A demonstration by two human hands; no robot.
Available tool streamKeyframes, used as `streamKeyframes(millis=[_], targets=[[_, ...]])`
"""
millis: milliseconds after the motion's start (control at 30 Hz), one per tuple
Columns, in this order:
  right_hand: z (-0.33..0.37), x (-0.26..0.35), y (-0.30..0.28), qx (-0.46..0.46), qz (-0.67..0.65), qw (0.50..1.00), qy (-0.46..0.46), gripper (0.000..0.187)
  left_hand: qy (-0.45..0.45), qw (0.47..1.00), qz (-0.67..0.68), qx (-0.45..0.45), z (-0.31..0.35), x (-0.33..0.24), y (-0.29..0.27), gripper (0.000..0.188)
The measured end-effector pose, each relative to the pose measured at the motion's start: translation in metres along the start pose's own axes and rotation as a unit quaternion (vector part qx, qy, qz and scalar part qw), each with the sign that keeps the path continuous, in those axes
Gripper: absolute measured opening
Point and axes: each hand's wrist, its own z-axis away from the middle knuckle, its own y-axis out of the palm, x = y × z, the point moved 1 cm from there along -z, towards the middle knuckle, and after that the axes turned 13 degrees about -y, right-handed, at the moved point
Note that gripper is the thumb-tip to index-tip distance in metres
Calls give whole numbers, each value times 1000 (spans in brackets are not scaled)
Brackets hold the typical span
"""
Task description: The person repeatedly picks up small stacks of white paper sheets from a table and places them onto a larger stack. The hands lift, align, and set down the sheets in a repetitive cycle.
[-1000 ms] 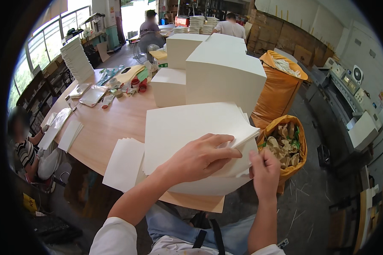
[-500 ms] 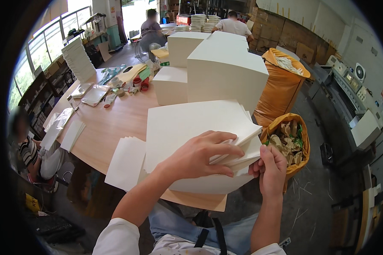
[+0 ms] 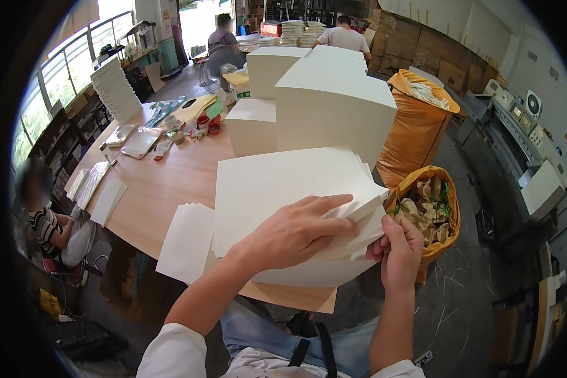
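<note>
A stack of large white paper sheets [image 3: 283, 183] lies at the near edge of the table, its right-hand corners lifted and fanned apart. Across the top of it rests my left hand [image 3: 299, 228], fingers stretched out toward the raised corner and the thumb lower down. My right hand [image 3: 397, 247] is closed at the right corner, with sheets pinched between thumb and fingers; the exact number held is hidden. Beside the stack on the left, a smaller pile of white sheets [image 3: 186, 242] overhangs the table edge.
Tall white paper stacks [image 3: 334, 120] stand behind on the wooden table [image 3: 170, 183]. An orange sack of brown paper scraps [image 3: 429, 258] is close to my right hand, with a taller orange sack [image 3: 412, 135] behind. A seated person [image 3: 47, 220] is at left.
My left fingers have slid slightly up and right over the raised sheets, and the thumb has drawn in. My right hand keeps its pinch at the corner. The seated person's arms have shifted.
</note>
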Motion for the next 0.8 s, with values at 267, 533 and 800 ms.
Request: streamKeyframes(millis=[267, 533, 800], targets=[[0, -1, 1, -2, -23, 1000, -12, 39, -33, 999, 34, -15, 0, -10, -1, 48], [5, -12, -9, 16, 50, 997, -54, 42, -45, 998, 36, -20, -2, -7, 2, 37], [0, -1, -2, -13, -31, 999, -9, 34, -22, 1000, 8, -16, 0, -13, -2, 38]])
